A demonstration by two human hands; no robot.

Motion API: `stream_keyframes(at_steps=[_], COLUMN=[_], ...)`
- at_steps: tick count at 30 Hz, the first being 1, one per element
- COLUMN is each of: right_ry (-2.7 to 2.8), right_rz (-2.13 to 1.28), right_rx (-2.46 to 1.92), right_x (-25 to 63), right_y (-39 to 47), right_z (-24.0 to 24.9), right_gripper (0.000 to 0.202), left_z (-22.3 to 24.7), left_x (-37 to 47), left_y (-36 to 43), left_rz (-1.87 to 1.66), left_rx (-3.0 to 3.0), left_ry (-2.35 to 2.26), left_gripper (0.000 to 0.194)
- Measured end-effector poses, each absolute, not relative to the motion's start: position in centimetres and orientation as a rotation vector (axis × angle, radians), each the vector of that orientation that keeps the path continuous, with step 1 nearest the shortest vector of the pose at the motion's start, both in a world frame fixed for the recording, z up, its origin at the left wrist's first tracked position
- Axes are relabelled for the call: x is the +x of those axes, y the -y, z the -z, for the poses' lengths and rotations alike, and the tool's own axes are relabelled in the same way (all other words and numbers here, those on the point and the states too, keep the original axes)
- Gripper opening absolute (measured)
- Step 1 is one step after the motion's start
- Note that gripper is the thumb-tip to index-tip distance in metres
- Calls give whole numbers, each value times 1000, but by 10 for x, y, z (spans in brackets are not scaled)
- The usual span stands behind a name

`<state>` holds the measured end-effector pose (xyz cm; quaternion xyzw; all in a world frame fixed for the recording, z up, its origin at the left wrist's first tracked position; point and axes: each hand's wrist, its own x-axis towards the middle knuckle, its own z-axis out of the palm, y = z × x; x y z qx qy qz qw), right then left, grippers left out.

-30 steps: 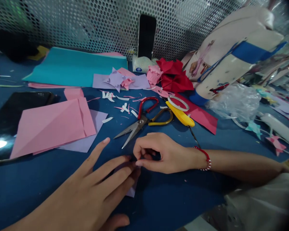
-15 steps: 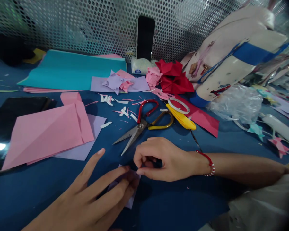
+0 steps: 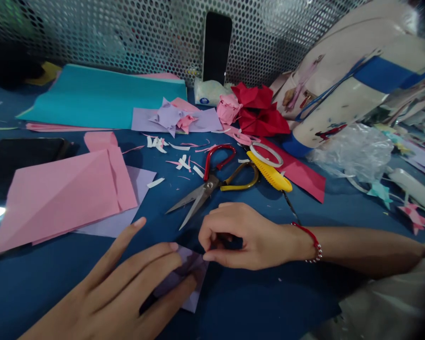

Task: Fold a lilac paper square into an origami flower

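Observation:
A small folded piece of purple paper point(image 3: 193, 302) lies on the blue table under my left hand point(image 3: 127, 293). That hand is open, its fingers spread, with several fingertips resting on the paper. My right hand point(image 3: 241, 236), wearing a red bracelet with beads point(image 3: 315, 248), pinches the paper's right corner between thumb and fingers. Just beyond the hands lie open scissors point(image 3: 209, 185) with one red and one yellow handle. Part of the paper is hidden beneath my left fingers.
Pink sheets point(image 3: 65, 189) lie at the left over a dark device point(image 3: 28, 153). Behind are turquoise paper point(image 3: 109, 99), red folded paper point(image 3: 264, 118), a leaning phone point(image 3: 216, 47) and paper scraps point(image 3: 184, 162). A yellow cutter point(image 3: 269, 172), tape roll point(image 3: 266, 155) and bottle point(image 3: 350, 104) stand or lie right.
My left hand has drawn back a little to the left, with its fingers farther apart, so more of the purple paper shows. My right hand still pinches the corner. The view has shifted slightly.

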<state>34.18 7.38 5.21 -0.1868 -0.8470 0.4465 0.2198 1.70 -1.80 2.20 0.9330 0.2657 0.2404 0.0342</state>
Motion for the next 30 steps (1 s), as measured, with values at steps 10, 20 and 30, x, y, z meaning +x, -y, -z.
stream_keyframes(at_steps=[10, 20, 30], right_ry=[2322, 2444, 2456], right_rz=[-1192, -1029, -994], right_rx=[-487, -616, -542], right_x=[341, 337, 335], right_y=[-74, -72, -76], right_z=[-51, -49, -47], right_gripper=[15, 21, 32], left_z=[-35, -37, -47], left_x=[5, 19, 21], left_y=[-3, -23, -32], left_rz=[-865, -789, -848], left_rx=[2628, 2778, 3046], left_ry=[-958, -928, -809], left_gripper=[31, 37, 40])
